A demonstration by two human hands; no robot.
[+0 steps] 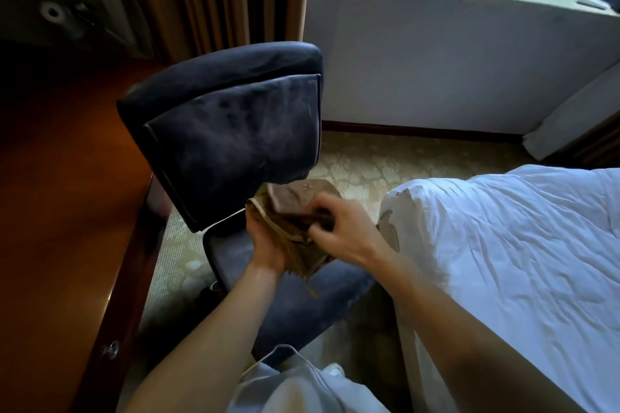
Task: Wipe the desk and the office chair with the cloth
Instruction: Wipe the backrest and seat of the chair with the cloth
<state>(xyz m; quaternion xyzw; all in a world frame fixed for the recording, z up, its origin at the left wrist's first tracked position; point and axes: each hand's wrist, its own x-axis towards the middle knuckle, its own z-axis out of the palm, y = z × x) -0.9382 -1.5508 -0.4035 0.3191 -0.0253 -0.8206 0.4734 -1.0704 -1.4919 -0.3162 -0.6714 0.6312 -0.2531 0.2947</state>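
Both hands, left hand (268,246) and right hand (339,233), grip the cloth (292,208) above the office chair (228,131).

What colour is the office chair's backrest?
Dark navy blue, with pale dusty smears on the backrest; the head view shows it.

Brown cloth (292,208) bunched, above seat of dark blue office chair (231,131); reddish wooden table (67,194) just beside, left.
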